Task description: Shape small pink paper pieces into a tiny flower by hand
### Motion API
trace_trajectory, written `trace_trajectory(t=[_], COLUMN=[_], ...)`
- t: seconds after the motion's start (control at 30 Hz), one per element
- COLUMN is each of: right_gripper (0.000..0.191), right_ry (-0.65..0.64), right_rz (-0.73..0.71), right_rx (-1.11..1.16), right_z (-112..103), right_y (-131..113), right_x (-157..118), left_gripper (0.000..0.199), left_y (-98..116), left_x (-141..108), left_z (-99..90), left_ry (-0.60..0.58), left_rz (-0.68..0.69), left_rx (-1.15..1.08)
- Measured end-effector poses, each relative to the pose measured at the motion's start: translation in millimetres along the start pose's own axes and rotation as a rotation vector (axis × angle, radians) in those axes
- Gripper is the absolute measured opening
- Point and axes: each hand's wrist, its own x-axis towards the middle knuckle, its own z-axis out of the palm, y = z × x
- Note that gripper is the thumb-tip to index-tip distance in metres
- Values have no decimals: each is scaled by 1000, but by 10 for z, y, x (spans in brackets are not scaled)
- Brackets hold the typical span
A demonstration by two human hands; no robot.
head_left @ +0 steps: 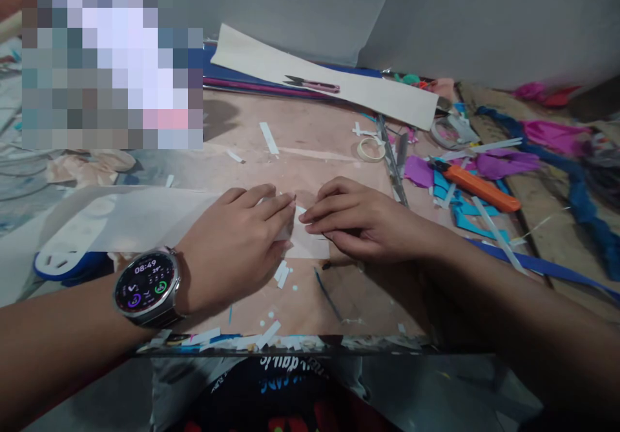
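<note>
A long white strip of thin, sheet-like material (310,246) lies across the table from the left. My left hand (242,235), wearing a watch, rests flat on it with the fingers stretched out. Close by, at the strip's right end, is my right hand (361,216). Its fingers are bent and held together, with the fingertips at the strip and the thumb below them; the exact grip is partly hidden. Small white scraps (281,274) lie just below my left hand.
Thread snips (312,84) rest on a cream strip (378,93) at the back. To the right are a tape roll (371,150), an orange-handled cutter (484,186) and coloured scraps (419,171). A white-and-blue power strip (62,261) sits at left, partly under the sheet.
</note>
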Motion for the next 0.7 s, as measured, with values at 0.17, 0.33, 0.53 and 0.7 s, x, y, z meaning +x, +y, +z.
trace_trajectory(t=[0.17,0.33,0.53,0.7], right_gripper=[36,37,32,32], right_ry=[-4,-7,53,64], right_rz=[20,39,70,83], right_rx=[16,42,85,47], right_z=[-24,-42,-19,-7], right_y=[-24,-56,-44,-28], right_x=[6,10,5,-2], left_gripper=[47,46,31,24], left_y=[8,13,-2,6], left_x=[-3,-3,-7,-2], left_z=[-4,-3,-24,-32], left_ry=[-16,-11,29,26], left_rz=[-26,-35,24,90], left_rx=[-3,-13,-70,-112])
